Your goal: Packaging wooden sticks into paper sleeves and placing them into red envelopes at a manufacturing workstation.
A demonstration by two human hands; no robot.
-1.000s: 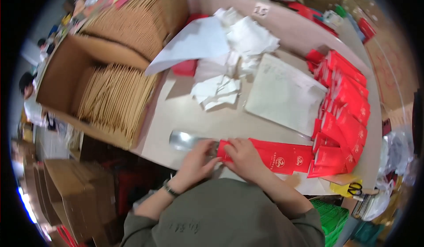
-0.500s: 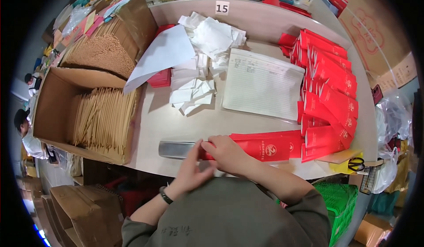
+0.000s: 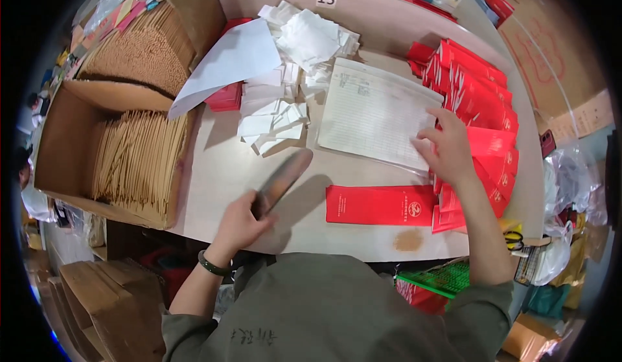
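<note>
My left hand (image 3: 244, 223) is closed round one end of a long, shiny grey metal piece (image 3: 284, 179) with a rounded far end, tilted up over the front of the table. I cannot make out its exact kind. Over the right edge of a lined paper pad (image 3: 372, 113) hovers my right hand (image 3: 449, 145), fingers apart and nothing in them. Beside it leans a heap of red paper packets (image 3: 483, 93) in overlapping rows. Between my forearms, a long red packet (image 3: 379, 204) lies flat, its right end meeting the heap.
White paper slips (image 3: 275, 119) are piled left of the pad, with a bluish-white sheet (image 3: 230, 64) beside them. Thin tan sticks (image 3: 136, 161) fill a cardboard box (image 3: 65, 142) at the left. A brown patch (image 3: 408, 239) marks the table's front. Scissors (image 3: 514, 239) lie front right.
My hands have moved apart. The left has raised the grey metal piece off the table; the right has left the front packets and reached far right to the heap.
</note>
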